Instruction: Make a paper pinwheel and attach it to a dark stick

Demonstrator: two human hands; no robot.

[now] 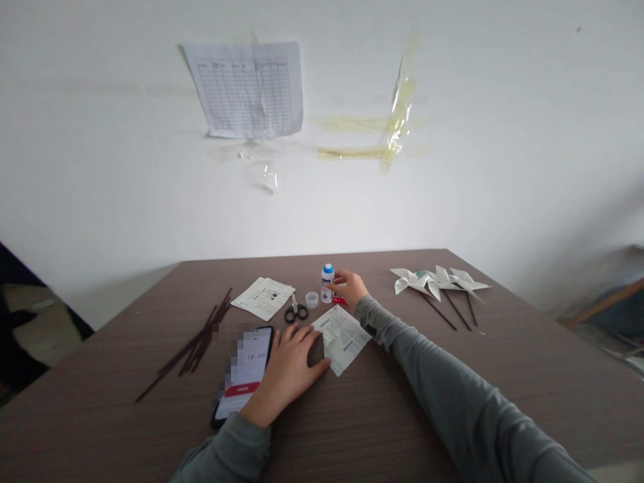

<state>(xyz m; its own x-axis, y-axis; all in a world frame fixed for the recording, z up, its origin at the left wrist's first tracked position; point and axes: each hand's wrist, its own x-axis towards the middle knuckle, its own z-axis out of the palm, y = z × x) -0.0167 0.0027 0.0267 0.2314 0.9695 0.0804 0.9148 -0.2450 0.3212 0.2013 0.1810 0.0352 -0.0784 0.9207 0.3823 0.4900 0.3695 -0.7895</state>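
My left hand (292, 362) lies low over the table with its fingers spread. Its thumb and fingertips touch the near left side of a square of printed paper (347, 342), which looks creased or cut toward the middle. Beyond the paper, my right hand (351, 288) has its thumb and forefinger at the right side of a small white bottle (327, 290) with a blue cap, which stands upright. Something red (341, 300) shows under that hand, partly hidden. Left of the bottle are a small clear cup (312, 300) and black-handled scissors (296, 312).
A phone (246, 376) lies beside my left hand. Thin brown sticks (201, 339) are at the left, near a stack of printed paper squares (263, 298). Several paper pinwheels (437, 282) on sticks lie at the right. A white wall (322, 215) rises behind the table (382, 429).
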